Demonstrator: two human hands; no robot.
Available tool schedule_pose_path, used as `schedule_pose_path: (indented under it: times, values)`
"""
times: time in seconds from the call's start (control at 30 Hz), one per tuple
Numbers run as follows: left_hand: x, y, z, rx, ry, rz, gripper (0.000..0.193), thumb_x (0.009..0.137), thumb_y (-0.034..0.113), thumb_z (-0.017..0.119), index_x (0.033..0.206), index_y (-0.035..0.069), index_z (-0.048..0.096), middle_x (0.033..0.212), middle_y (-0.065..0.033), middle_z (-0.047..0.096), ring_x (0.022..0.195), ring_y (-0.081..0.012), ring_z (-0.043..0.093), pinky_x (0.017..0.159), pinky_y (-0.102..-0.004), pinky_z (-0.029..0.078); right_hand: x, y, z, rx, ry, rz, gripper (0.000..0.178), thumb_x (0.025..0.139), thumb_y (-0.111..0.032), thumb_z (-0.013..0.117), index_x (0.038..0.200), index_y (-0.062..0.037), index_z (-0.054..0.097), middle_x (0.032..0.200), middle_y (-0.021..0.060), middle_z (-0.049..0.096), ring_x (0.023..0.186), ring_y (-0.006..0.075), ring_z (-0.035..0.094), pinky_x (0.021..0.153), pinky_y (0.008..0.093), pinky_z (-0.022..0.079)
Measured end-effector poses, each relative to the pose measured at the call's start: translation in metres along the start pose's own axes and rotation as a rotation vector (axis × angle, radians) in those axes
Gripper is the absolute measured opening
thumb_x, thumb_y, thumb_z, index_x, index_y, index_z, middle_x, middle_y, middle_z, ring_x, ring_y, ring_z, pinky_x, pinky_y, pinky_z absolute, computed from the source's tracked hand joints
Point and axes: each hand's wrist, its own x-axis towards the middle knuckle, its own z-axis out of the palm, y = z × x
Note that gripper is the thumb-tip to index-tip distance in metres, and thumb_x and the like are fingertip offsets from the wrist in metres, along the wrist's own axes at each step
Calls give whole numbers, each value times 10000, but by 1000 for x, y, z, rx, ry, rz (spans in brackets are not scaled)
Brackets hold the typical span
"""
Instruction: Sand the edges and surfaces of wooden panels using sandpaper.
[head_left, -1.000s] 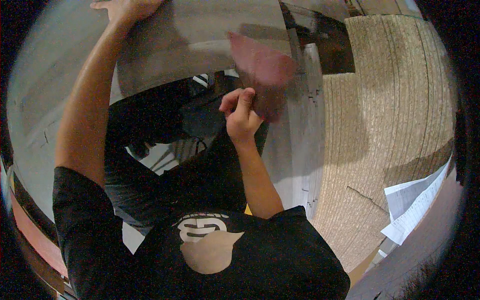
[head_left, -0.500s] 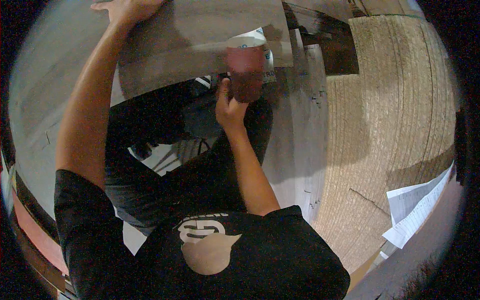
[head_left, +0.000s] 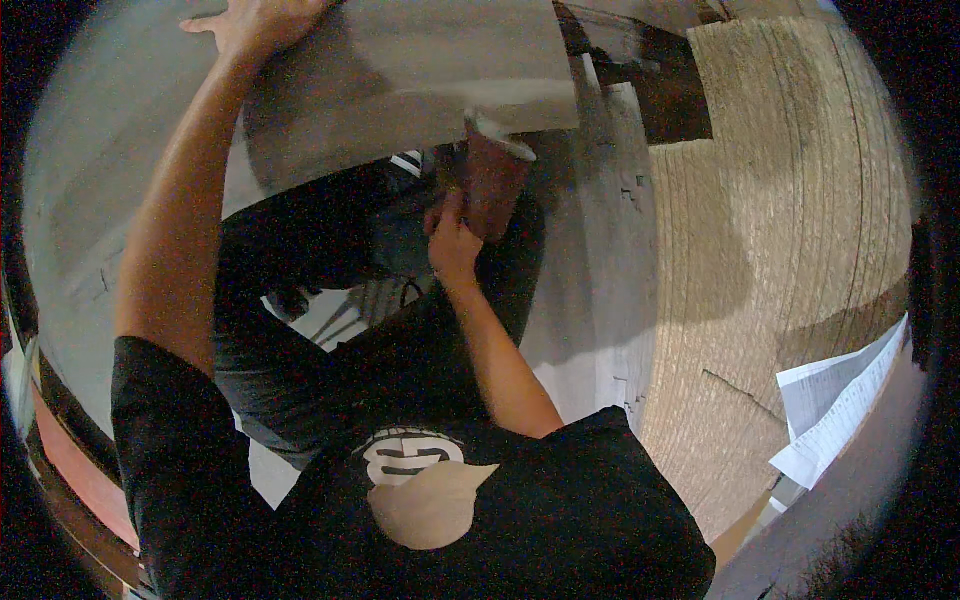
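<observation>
At the upper left, my left hand (head_left: 262, 28) rests on a wide grey-brown board (head_left: 430, 60) with its fingers apart, partly cut off by the picture's top edge. My right hand (head_left: 456, 243) is closed round the lower part of a reddish-brown sandpaper sheet (head_left: 497, 185), which looks curled or folded. A pale edge of its backing shows at the top. The sheet is just below the board's near edge, above my lap; whether it touches the board I cannot tell. Motion blurs it slightly.
To the right lies a broad brown surface (head_left: 760, 220) with long parallel lines. White printed papers (head_left: 835, 405) sit at its lower right edge. A grey strip (head_left: 590, 270) runs beside my dark-clothed leg (head_left: 400, 360). A dark gap (head_left: 675, 95) lies beyond the strip.
My right hand has drawn the sandpaper sheet slightly toward me and tilted it. Its white printed backing, plain before, is now mostly hidden. My left hand stays about where it was.
</observation>
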Motion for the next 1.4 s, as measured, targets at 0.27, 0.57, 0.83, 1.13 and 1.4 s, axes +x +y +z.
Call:
schedule_pose_path:
  times: [0.27,0.57,0.83,1.13,1.4]
  values:
    - [-1,-9,-9,16,48,-2,959,801,868,439,1566,307,301,1666,-118,140,1524,-411,73,1073,-818,18,-78,-62,-30,88,97,252,581,1090,-481,291,765,-81,559,609,12,526,506,96,451,494,256,363]
    - [0,1,3,-54,37,48,953,795,877,432,1561,323,308,1666,-127,137,1525,-407,75,1082,-810,21,40,-25,3,-547,157,-610,307,1072,-274,431,992,-47,623,882,79,623,797,251,588,745,368,475]
    - [-1,1,1,15,10,4,976,790,884,424,1563,299,312,1666,-120,140,1525,-404,82,1086,-805,15,58,53,24,208,-136,57,323,1063,-319,477,997,-42,629,782,68,611,705,181,568,630,347,459]
    - [1,2,-1,26,-5,-12,966,789,880,435,1565,319,301,1666,-113,148,1523,-409,87,1090,-805,19,41,19,30,514,-17,147,203,1047,-237,525,965,-72,610,735,4,564,612,105,506,506,264,395]
    - [2,-1,5,10,7,-9,958,792,873,447,1562,320,306,1666,-110,148,1523,-408,95,1092,-804,22,18,-13,12,480,252,-84,148,970,-159,661,1048,-85,558,752,-6,565,584,86,519,482,244,419]
